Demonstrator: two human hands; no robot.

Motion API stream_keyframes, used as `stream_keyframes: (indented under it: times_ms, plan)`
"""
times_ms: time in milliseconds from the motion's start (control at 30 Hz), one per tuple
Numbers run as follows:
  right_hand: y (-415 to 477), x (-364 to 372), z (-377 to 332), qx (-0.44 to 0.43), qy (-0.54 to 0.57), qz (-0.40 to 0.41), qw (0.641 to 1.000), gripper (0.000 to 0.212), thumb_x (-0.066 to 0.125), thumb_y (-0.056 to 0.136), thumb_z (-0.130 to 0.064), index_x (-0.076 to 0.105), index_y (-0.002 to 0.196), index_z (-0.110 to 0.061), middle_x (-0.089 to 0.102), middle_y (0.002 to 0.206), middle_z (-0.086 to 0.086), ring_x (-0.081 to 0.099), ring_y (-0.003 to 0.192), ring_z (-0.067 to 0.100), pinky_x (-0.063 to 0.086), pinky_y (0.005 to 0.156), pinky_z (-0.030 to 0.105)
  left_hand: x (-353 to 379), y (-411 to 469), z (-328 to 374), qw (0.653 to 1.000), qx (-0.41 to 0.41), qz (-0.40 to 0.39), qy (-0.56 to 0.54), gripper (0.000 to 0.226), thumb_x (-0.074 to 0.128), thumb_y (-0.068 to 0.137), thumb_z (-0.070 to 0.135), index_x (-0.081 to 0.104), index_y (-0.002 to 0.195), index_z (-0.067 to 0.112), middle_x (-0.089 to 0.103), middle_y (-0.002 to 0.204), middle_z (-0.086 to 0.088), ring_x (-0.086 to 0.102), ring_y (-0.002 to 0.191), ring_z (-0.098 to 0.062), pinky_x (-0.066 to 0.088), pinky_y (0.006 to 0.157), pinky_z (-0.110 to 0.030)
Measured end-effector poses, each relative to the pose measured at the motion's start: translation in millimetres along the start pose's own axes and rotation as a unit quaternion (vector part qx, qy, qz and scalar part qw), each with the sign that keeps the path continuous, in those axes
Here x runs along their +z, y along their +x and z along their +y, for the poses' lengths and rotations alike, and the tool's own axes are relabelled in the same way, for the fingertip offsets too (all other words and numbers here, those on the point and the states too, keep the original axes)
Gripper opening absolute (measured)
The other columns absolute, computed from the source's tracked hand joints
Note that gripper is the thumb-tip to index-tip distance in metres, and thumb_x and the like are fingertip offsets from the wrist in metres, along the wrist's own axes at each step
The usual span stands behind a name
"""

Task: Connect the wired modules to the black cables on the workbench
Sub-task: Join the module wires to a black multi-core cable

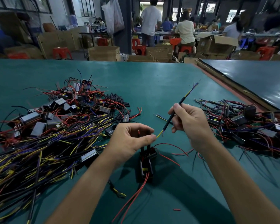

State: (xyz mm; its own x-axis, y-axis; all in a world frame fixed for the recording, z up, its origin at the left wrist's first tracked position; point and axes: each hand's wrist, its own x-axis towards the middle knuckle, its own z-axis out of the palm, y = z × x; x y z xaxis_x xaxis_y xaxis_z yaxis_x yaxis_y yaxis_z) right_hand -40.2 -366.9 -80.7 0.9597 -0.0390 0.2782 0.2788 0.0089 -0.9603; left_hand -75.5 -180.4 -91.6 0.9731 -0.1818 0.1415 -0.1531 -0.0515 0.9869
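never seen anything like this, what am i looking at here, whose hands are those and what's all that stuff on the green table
There is no machine here. A person is working with two bare hands, and the single picture comes from a wide-angle camera worn on their head, looking forward and down.

The right hand holds a black cable much like a pencil. The left hand pinches the yellow wire that sticks out of the cable's lower end.

Below the left hand, a small black module with red leads sits on the green workbench. To the left lies a large heap of cables and modules, and to the right a smaller heap of the same kind.
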Motion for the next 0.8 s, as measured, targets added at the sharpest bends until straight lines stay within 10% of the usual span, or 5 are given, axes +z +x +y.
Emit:
stream_keyframes:
  times_ms: [567,800]
  plan:
    - [-10.3,8.5,-7.4,-0.021,-0.029,-0.053,0.998,0.027,0.055,0.098,-0.017,0.063,0.076,-0.004,0.054,0.045,0.0,0.048,0.04,0.013,0.046,0.046,0.018,1.7,-1.2,0.4,0.999,0.023,-0.034,0.009,0.015,0.078,0.073,-0.005,0.073,0.073,0.009,0.067,0.061,0.001,0.059,0.055,-0.008,0.049,0.056,-0.018]
    - [-14.4,-0.2,-3.6,0.04,-0.14,-0.205,0.968,0.013,0.066,0.091,-0.01,0.071,0.079,-0.005,0.067,0.065,0.003,0.062,0.055,0.018,0.056,0.058,0.029,0.5,0.1,-2.3,1.0,0.018,-0.014,0.002,0.012,0.078,0.074,-0.003,0.074,0.074,0.008,0.067,0.063,-0.005,0.057,0.056,-0.015,0.049,0.056,-0.024]
